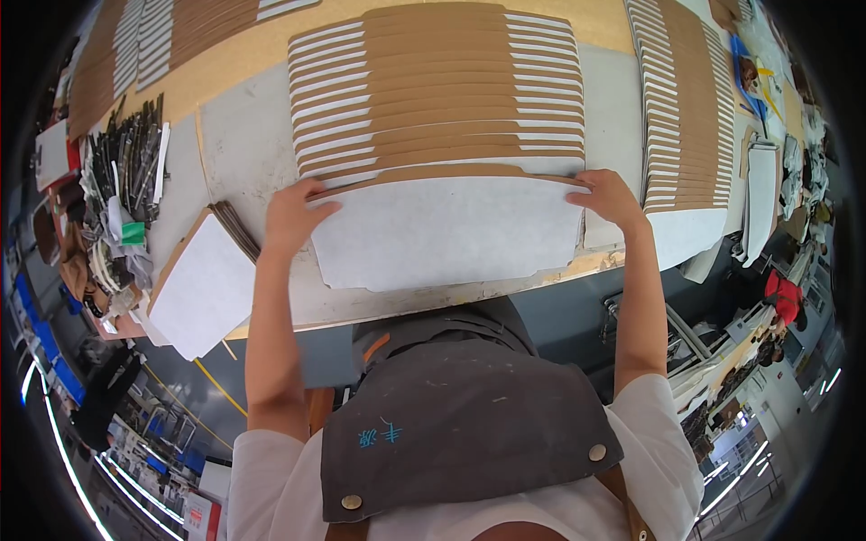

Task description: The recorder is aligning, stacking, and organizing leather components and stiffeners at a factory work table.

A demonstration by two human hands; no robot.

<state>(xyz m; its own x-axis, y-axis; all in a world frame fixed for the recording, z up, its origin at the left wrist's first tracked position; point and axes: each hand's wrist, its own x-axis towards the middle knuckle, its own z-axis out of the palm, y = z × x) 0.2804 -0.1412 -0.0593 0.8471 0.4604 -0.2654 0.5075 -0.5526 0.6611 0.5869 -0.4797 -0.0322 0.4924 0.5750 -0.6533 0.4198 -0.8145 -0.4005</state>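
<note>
In front of me lies a wide white panel (451, 236) with a brown strip along its far edge and small notches at its near corners. My left hand (292, 216) is closed on its far left corner, thumb over the white face. At the far right corner my right hand (613, 197) grips the same panel, its fingertips partly hidden behind the edge. Just beyond the panel, a row of overlapping panels (440, 90) fans away from me, brown in the middle with white strips at both sides.
More overlapping panels (687, 117) lie on the right, and others (194, 36) at the far left. A small pile of white-faced pieces (206, 284) sits by my left forearm. Dark strips (126, 162) are heaped at the table's left. The worktable's near edge (415, 305) runs before my apron.
</note>
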